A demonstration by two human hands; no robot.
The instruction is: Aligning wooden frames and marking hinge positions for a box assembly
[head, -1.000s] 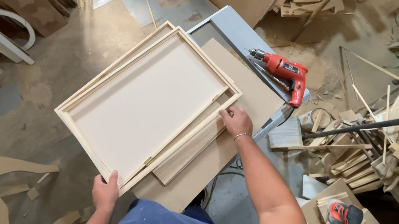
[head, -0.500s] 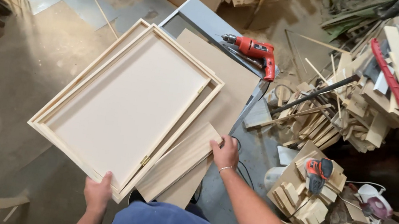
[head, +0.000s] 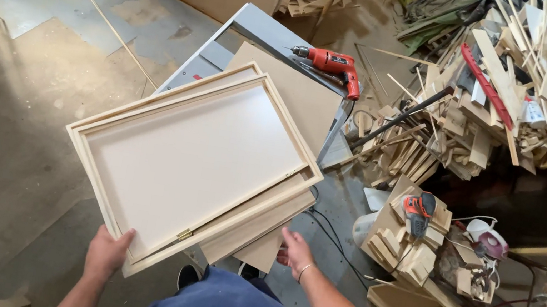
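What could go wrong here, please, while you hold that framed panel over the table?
1. The left hand grips only one corner of the frame, which overhangs the table; it might tip or slip.
2. The loose boards under it, by the right hand, could slide off.
3. Cables and scrap wood lie near the feet: a possible trip hazard.

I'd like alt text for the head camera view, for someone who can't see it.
Seen from above, a person's left hand grips the near corner of a shallow, hinged wooden frame box while the right hand holds loose boards beneath it. A red drill lies on the grey table beyond, beside heaps of wood offcuts.
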